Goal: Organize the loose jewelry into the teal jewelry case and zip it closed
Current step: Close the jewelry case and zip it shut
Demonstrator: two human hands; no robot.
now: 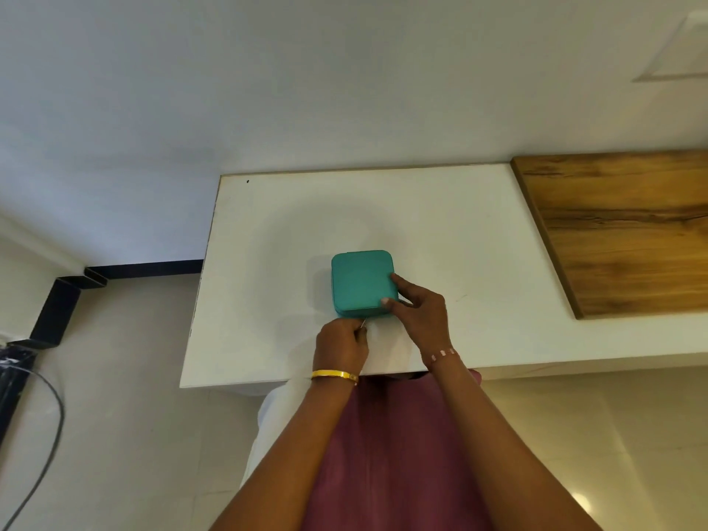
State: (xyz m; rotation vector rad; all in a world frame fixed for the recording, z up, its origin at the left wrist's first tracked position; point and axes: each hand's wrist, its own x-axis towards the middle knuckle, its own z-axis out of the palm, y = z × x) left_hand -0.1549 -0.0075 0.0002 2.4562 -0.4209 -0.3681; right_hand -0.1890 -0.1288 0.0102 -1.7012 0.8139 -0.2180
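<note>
Left hand (pixel 342 341) pinching zipper pull (pixel 363 324), right hand (pixel 417 305) steadying teal case (pixel 360 282)

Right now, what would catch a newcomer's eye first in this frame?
The teal jewelry case stands out, lid down near the front middle of the white table. The right hand rests on its near right corner, while the left hand pinches what looks like the zipper pull at its near edge. A gold bangle circles the left wrist, and a wooden board covers the table's far right.
</note>
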